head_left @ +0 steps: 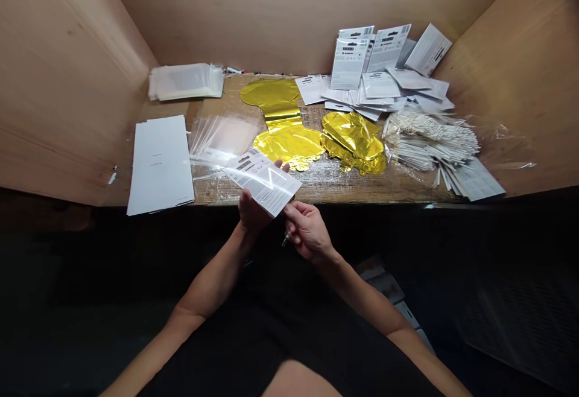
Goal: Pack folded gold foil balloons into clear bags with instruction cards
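Observation:
A clear plastic sleeve with a white printed card [263, 181] inside is held over the table's front edge. My left hand [253, 209] grips it from beneath, fingers wrapped up its far side. My right hand [308, 231] pinches its near right corner, fingers closed. Just beyond them lie flat gold foil balloons [289, 137] and a second heap of gold foil balloons [355, 142] to the right.
On the wooden table [325, 183]: a stack of white cards [159, 163] at left, clear sleeves [221, 137], a pile of clear bags [186, 81] at the back left, printed cards [380, 68] at the back right, white straws [432, 140] in plastic. Wooden walls enclose three sides.

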A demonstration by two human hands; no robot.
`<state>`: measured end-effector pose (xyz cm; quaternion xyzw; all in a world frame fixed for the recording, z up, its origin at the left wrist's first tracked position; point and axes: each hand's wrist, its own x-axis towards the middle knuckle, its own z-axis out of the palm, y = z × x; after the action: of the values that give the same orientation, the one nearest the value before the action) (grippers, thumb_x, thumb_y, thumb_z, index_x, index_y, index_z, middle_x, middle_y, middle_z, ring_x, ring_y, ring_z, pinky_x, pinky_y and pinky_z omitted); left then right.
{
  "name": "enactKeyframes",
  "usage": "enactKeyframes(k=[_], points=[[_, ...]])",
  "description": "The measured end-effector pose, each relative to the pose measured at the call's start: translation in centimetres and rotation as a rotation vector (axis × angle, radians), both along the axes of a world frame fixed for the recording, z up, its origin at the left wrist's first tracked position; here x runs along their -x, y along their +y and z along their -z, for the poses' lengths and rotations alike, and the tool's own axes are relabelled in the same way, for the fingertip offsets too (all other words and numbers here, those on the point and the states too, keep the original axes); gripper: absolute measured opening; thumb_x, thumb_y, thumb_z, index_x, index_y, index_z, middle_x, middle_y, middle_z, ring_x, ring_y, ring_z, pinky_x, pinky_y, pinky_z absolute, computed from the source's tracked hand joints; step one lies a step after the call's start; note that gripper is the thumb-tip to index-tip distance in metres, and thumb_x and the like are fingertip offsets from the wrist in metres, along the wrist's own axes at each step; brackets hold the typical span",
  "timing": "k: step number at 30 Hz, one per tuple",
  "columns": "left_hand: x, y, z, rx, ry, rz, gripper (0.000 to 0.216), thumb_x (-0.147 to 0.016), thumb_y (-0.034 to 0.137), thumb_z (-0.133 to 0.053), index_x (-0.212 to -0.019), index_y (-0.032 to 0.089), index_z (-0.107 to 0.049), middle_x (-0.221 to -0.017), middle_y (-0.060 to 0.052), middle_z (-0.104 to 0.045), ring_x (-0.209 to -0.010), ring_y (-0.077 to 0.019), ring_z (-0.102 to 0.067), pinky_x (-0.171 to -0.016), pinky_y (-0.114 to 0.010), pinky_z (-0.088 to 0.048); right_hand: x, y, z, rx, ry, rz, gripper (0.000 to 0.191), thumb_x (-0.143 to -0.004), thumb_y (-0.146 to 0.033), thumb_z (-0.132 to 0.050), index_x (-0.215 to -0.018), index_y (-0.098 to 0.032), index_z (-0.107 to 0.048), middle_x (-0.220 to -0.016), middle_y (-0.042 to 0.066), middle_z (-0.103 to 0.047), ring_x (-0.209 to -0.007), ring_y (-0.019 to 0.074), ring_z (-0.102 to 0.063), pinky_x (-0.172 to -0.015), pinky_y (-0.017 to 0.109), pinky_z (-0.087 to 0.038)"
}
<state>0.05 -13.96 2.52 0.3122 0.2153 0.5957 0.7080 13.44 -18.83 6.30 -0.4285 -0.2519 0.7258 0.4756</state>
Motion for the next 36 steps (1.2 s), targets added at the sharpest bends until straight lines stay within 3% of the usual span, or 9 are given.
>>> enactKeyframes(k=[3, 9, 14, 15, 18, 21, 26, 30, 36], points=[[-0.1, -0.3, 0.3, 0.008, 0.027, -0.014, 0.113, -0.070, 0.096, -0.068, -0.155, 0.023, -0.055, -0.158, -0.016, -0.061, -0.159, -0.0474, -0.040, -0.120, -0.059, -0.050, 0.0, 0.2, 0.7, -0.020, -0.019, -0.028, 0.052, -0.075, -0.057, -0.093, -0.072, -0.020, -0.056, -0.047, -0.010, -0.047, -0.033, 0.0015, -0.030, -0.031, 0.015, -0.019], [-0.8, -1.2, 1.3, 0.044, 0.160, 0.109, 0.112, -0.073, 0.096, -0.062, -0.153, 0.019, -0.054, -0.153, -0.021, -0.063, -0.154, -0.0498, -0.047, -0.120, -0.064, -0.050, 0.6, 0.3, 2.2, -0.013, -0.018, 0.053, 0.033, -0.070, -0.035, -0.088, -0.092, -0.020, -0.068, -0.061, -0.007, -0.060, -0.039, 0.0047, -0.042, -0.031, 0.016, -0.030], [1.7, 0.2, 1.2, -0.190, 0.901, -0.500, 0.094, -0.096, 0.063, -0.071, -0.172, 0.030, -0.025, -0.177, -0.015, -0.037, -0.168, -0.0382, -0.028, -0.134, -0.061, -0.032, -0.5, 1.2, 5.4, -0.059, -0.207, 0.198, 0.017, -0.068, -0.028, -0.075, -0.078, -0.018, -0.066, -0.052, -0.007, -0.056, -0.034, 0.0049, -0.040, -0.029, 0.017, -0.024], [2.3, 0.6, 1.1, -0.299, 1.082, -0.528, 0.092, -0.098, 0.058, -0.071, -0.172, 0.029, -0.026, -0.179, -0.015, -0.033, -0.169, -0.0372, -0.024, -0.135, -0.062, -0.029, -0.8, 1.4, 5.9, -0.046, -0.219, 0.160, 0.018, -0.068, -0.029, -0.075, -0.080, -0.018, -0.066, -0.053, -0.007, -0.058, -0.034, 0.0054, -0.042, -0.029, 0.017, -0.024], [3.6, 1.5, 0.7, -0.665, 1.428, -0.148, 0.067, -0.105, 0.048, -0.062, -0.164, 0.021, -0.047, -0.170, -0.018, -0.049, -0.165, -0.0375, -0.035, -0.134, -0.063, -0.031, -1.5, 1.6, 7.1, 0.013, -0.182, -0.029, 0.029, -0.071, -0.039, -0.076, -0.089, -0.017, -0.068, -0.063, -0.001, -0.070, -0.035, 0.0070, -0.050, -0.030, 0.017, -0.022], [3.7, 1.7, 0.5, -0.842, 1.485, 0.124, 0.056, -0.108, 0.044, -0.057, -0.157, 0.018, -0.058, -0.162, -0.018, -0.059, -0.161, -0.0359, -0.043, -0.132, -0.062, -0.036, -1.6, 1.2, 7.9, -0.014, -0.206, 0.009, 0.034, -0.074, -0.047, -0.077, -0.084, -0.017, -0.066, -0.059, -0.001, -0.068, -0.032, 0.0068, -0.047, -0.030, 0.018, -0.025], [3.0, 1.6, 0.5, -0.933, 1.575, 0.156, 0.061, -0.098, 0.050, -0.073, -0.151, 0.020, -0.067, -0.166, -0.016, -0.055, -0.161, -0.0397, -0.042, -0.132, -0.064, -0.035, -1.2, 0.5, 9.5, -0.023, -0.306, 0.161, 0.037, -0.078, -0.053, -0.078, -0.077, -0.019, -0.063, -0.049, -0.008, -0.053, -0.032, 0.0055, -0.039, -0.030, 0.019, -0.026], [2.9, 2.2, 1.1, -0.873, 1.545, 0.180, 0.053, -0.097, 0.046, -0.075, -0.144, 0.024, -0.073, -0.160, -0.013, -0.061, -0.160, -0.0406, -0.044, -0.131, -0.067, -0.033, -1.8, 0.4, 10.4, -0.044, -0.316, 0.064, 0.047, -0.084, -0.064, -0.074, -0.076, -0.020, -0.060, -0.050, -0.006, -0.056, -0.031, 0.0048, -0.037, -0.031, 0.019, -0.023], [2.2, 3.3, 2.4, -0.653, 1.342, 0.007, 0.056, -0.088, 0.043, -0.081, -0.140, 0.025, -0.074, -0.149, -0.013, -0.071, -0.153, -0.0419, -0.053, -0.129, -0.064, -0.038, -2.4, 0.4, 9.7, -0.139, -0.322, 0.007, 0.048, -0.092, -0.067, -0.068, -0.093, -0.019, -0.067, -0.055, -0.007, -0.060, -0.033, 0.0046, -0.037, -0.035, 0.018, -0.023]])
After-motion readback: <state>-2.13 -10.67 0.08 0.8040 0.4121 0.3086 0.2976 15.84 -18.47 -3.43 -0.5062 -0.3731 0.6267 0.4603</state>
